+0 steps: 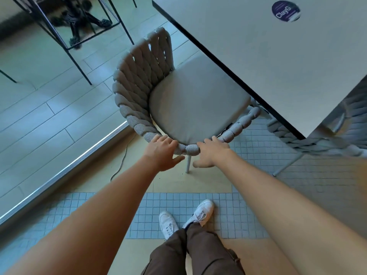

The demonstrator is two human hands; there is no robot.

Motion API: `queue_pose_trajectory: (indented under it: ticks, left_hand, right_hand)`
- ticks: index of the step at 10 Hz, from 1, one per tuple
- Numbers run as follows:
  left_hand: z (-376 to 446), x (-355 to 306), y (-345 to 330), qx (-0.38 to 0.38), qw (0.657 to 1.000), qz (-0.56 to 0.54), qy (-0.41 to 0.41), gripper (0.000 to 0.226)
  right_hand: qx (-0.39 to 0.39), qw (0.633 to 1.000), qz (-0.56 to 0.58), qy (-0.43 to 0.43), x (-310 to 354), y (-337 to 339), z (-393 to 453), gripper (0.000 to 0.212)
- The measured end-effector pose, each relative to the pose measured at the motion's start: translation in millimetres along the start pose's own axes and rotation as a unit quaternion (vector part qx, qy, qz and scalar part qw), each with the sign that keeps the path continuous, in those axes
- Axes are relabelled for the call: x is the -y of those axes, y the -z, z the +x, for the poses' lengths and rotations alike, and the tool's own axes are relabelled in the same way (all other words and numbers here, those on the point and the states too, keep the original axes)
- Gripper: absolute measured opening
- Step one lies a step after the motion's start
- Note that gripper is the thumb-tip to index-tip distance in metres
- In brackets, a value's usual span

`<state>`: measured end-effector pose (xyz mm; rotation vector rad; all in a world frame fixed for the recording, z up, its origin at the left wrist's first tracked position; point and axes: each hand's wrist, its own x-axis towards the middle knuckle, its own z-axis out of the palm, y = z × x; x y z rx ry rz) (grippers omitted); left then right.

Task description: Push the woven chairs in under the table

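Both hands rest on the curved rope back of the woven chair, the left hand and right hand each with an open grip, fingers laid over the rim. The chair's seat cushion is partly under the worktop. A second woven chair stands at the right, mostly under the worktop.

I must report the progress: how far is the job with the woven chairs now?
Done: the second woven chair on the right already sits largely under the table. In hand: left hand and right hand rest on the near woven chair. Left: most of its seat cushion remains outside the table edge.
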<state>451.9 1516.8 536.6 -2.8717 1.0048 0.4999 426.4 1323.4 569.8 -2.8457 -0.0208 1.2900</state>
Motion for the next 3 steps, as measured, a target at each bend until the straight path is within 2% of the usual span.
queue_pose_trajectory:
  ticks: [3]
  left_hand:
    - [-26,-9,40,-0.024,0.999,0.004,0.021,0.069]
  right_hand:
    - [0.035,0.999,-0.001,-0.033,3,36,-74,0.086]
